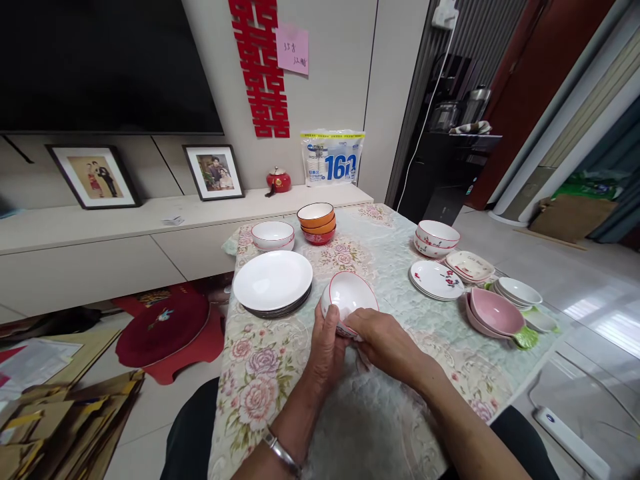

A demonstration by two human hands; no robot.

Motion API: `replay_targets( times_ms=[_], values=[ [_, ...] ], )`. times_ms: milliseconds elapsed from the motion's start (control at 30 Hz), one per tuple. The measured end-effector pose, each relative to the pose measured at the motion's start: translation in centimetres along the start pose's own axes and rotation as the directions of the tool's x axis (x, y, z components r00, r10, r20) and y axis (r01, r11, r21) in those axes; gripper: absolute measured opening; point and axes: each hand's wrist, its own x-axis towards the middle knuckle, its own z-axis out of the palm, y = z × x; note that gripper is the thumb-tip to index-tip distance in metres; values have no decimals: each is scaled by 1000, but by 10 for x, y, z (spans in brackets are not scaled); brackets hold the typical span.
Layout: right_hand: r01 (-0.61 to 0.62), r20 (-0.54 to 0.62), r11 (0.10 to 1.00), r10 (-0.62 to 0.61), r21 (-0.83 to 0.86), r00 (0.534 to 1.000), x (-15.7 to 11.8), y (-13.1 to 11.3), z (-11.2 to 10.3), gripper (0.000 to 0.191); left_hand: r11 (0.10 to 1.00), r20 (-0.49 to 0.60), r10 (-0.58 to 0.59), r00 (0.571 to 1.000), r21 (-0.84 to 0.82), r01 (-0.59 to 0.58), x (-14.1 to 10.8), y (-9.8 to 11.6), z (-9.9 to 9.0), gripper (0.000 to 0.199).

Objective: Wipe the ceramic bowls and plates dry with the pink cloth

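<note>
A white bowl with a thin red rim is tilted toward me over the near middle of the table. My left hand grips its left side, thumb up against the outer wall and fingers underneath. Across the near rim, my right hand is closed on the bowl, its fingertips partly hidden. To the left lies a stack of plates, a large white plate on top of dark-edged ones. Behind it stands another white bowl with a red rim, beside a stack of orange bowls on a red bowl.
At the right are stacked white bowls, small flowered plates, rectangular dishes, pink bowls and white dishes with green handles. A floral tablecloth covers the table. A red stool stands left; a power strip lies right.
</note>
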Motion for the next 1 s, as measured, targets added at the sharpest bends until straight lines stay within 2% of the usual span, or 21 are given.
replay_targets(
  times_ms=[167, 233, 333, 467, 533, 633, 700, 833, 933, 1000],
  values=[
    [-56, -155, 963, 99, 262, 983, 2, -10, 6, 13, 999, 51, 37, 998, 31, -39, -1, -5, -1, 80],
    [0, -119, 967, 31, 254, 992, 4, -8, 5, 16, 998, 39, 57, 998, 18, -58, 0, -5, -2, 74],
    [81, -5, 988, -81, 130, 997, 4, -1, 0, 18, 999, 18, 40, 999, -9, -40, 3, -2, -4, 63],
    [30, 14, 999, -29, -18, 999, 0, 3, -2, 18, 1000, 30, -20, 999, -1, 20, 4, -2, -5, 59],
    [5, -7, 999, -5, 43, 1000, -1, -1, -1, 17, 1000, 46, 7, 999, 13, -7, 2, -3, -4, 63],
    [-44, -110, 977, 69, 210, 992, 0, -10, 2, 11, 999, 49, 38, 998, 34, -40, -1, -5, -2, 79],
    [-35, -156, 965, 78, 261, 985, 1, -11, 4, 11, 998, 42, 45, 998, 30, -47, -1, -5, 0, 85],
    [89, -31, 984, -85, 154, 996, 2, -2, 2, 16, 999, 13, 42, 999, 6, -42, 1, -1, -2, 77],
    [83, 18, 996, -83, -12, 996, 1, 7, -1, 16, 1000, -8, -20, 1000, 16, 21, 3, 1, -4, 75],
    [66, 17, 996, -66, -51, 998, -1, 7, -2, 17, 999, -2, -41, 999, 28, 41, 3, 1, -4, 76]
  ],
)
